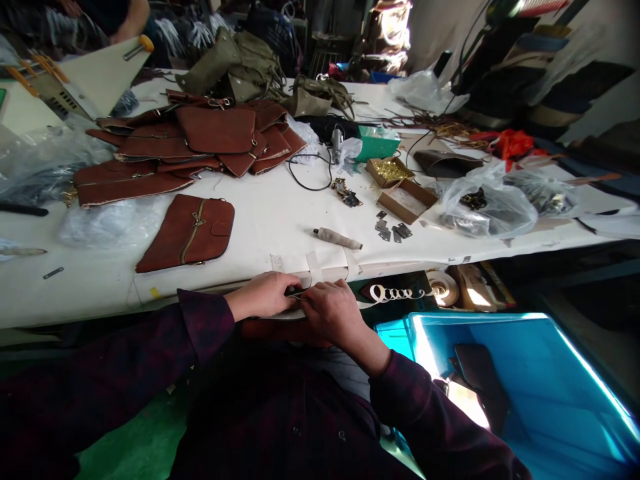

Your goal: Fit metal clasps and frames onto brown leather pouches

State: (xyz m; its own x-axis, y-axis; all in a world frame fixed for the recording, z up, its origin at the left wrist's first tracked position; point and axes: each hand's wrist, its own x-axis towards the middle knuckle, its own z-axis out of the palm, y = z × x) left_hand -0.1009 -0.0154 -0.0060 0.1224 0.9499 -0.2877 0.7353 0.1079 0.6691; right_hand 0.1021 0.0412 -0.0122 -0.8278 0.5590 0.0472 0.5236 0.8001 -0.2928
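At the table's front edge my left hand and my right hand are close together, fingers closed on a narrow white tape. The tape runs right from my right hand, curls into several loops and reaches a tape roll below the tabletop. Part of a brown leather piece shows under my hands; most of it is hidden. On the table just beyond lies a wrapped-handle tool. A brown leather pouch with a zipper lies flat to the left.
A pile of brown leather pouches sits further back. Small metal plates, a cardboard box of brass fittings and a plastic bag lie on the right. Below right stands a blue bin. Another person's arm shows back left.
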